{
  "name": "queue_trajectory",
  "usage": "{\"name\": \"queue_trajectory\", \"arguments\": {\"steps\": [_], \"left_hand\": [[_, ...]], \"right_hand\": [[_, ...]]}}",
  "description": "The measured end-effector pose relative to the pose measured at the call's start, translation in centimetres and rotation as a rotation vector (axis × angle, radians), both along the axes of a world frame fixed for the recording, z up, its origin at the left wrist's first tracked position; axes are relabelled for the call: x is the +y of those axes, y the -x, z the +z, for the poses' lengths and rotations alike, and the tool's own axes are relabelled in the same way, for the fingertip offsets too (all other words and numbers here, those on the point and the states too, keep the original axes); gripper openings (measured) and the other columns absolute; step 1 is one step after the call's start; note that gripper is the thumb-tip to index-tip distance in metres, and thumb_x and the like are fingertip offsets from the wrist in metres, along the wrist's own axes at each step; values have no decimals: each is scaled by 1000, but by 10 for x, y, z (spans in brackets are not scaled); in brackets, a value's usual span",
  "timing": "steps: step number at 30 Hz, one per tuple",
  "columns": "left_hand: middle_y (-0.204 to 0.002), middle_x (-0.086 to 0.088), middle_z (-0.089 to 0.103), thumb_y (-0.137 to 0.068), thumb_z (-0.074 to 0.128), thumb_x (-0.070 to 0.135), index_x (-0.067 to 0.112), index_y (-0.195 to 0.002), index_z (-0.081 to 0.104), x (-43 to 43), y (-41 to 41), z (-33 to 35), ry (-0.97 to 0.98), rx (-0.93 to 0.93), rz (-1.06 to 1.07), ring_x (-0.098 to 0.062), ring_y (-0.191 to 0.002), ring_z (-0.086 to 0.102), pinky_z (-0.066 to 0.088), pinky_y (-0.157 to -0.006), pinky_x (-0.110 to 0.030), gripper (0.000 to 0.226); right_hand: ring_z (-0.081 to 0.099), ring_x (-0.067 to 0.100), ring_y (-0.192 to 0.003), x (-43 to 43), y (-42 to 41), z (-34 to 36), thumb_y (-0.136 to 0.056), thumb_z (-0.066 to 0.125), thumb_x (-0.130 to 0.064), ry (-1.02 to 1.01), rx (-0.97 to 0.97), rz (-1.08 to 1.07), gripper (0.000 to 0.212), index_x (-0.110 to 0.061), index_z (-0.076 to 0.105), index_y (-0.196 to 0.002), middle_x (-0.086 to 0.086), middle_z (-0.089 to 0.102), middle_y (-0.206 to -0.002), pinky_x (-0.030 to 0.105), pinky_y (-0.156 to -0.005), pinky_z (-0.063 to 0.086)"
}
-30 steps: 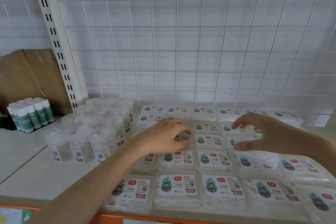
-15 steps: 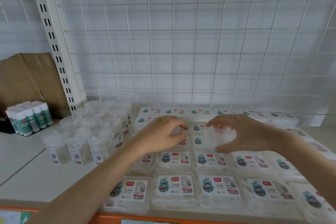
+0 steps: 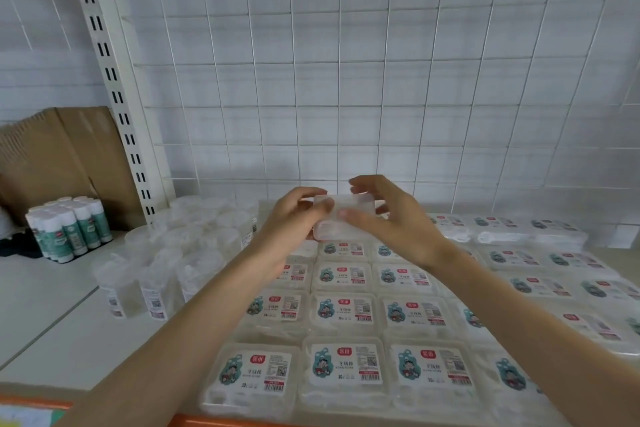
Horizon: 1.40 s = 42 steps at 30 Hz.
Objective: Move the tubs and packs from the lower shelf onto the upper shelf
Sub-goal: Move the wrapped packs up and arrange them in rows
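Observation:
A clear flat pack (image 3: 341,217) is lifted above the shelf, tilted with its underside toward me. My left hand (image 3: 294,218) grips its left end and my right hand (image 3: 384,215) grips its right end, fingers over the top edge. Below them the white shelf (image 3: 69,333) is covered with rows of labelled flat packs (image 3: 343,367). A cluster of clear round tubs (image 3: 162,263) stands to the left of the packs.
A white wire grid panel (image 3: 346,80) backs the shelf. A slotted white upright (image 3: 114,97) rises at the left. Beyond it stand green-and-white glue sticks (image 3: 69,229) and folded cardboard (image 3: 62,163). An orange shelf edge (image 3: 207,421) runs along the bottom.
Both hands came together over the middle packs, took hold of one pack and raised it off the rows, tilting it up.

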State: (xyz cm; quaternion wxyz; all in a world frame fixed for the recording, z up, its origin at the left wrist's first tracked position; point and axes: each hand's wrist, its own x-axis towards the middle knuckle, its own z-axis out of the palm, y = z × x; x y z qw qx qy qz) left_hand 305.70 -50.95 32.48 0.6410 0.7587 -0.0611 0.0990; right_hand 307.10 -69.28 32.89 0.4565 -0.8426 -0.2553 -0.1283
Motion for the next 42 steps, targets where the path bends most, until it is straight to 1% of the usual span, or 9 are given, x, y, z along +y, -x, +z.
{"name": "queue_trajectory", "arguments": {"steps": [7,11,14,19,23,27,31,34,42], "left_hand": [[-107,2,68,-93,66,31,22,-117,64,1,-2,-3,31,-47,40,-14,-98,66,55,-82,-30,26],[-102,-3,73,-99,42,55,20,-108,66,-1,-4,0,31,55,77,-22,-97,68,52,-90,-39,44],[-96,-4,70,-99,34,56,18,-101,63,0,-3,-1,-115,10,226,-20,-87,65,48,-81,-36,47],[-81,-4,67,-99,37,55,28,-88,55,-2,3,1,-187,78,171,-15,-68,59,48,-66,-28,34],[-72,-1,69,-99,44,47,19,-110,58,0,1,2,-112,151,95,-13,-60,59,46,-55,-26,33],[-90,-7,71,-99,53,30,15,-117,59,2,1,2,38,163,30,-13,-61,64,50,-52,-24,24],[-101,-7,71,-99,53,17,23,-119,62,2,-1,2,190,83,42,-18,-69,67,51,-57,-28,22],[-103,-4,72,-99,52,17,29,-116,66,3,-1,1,116,39,55,-16,-74,63,50,-66,-30,25],[-85,4,73,-96,58,32,25,-112,68,-4,9,0,-75,-69,-90,-6,-72,64,48,-63,-22,20]], "right_hand": [[64,10,-77,-10,-7,-9,-91,67,-27,-279,274,76,17,-17,72,-103,11,73,-95,26,-73,50],[65,12,-81,-10,-6,-11,-88,71,-20,-353,272,126,19,-20,70,-107,11,72,-95,22,-72,49],[67,10,-89,-10,-5,-13,-85,73,-9,-399,218,178,26,-18,70,-109,3,73,-96,17,-75,51],[65,18,-108,-11,-8,-16,-79,75,-6,-438,130,213,32,-21,73,-107,0,72,-110,30,-92,54],[66,20,-107,-12,-11,-18,-76,76,-3,-473,139,260,34,-20,74,-105,4,69,-115,31,-92,54],[63,16,-112,-13,-11,-19,-77,74,8,-418,198,286,36,-18,73,-103,-12,67,-117,26,-85,54],[64,17,-110,-14,-8,-18,-79,76,-12,-266,317,308,37,-25,67,-113,-12,67,-117,44,-91,52],[66,21,-104,-12,-6,-16,-77,72,-31,-346,403,317,56,-20,55,-129,1,68,-118,35,-86,51],[67,29,-107,-9,-6,-18,-91,66,-23,-313,453,292,43,-26,54,-132,8,71,-113,51,-99,49]]}}
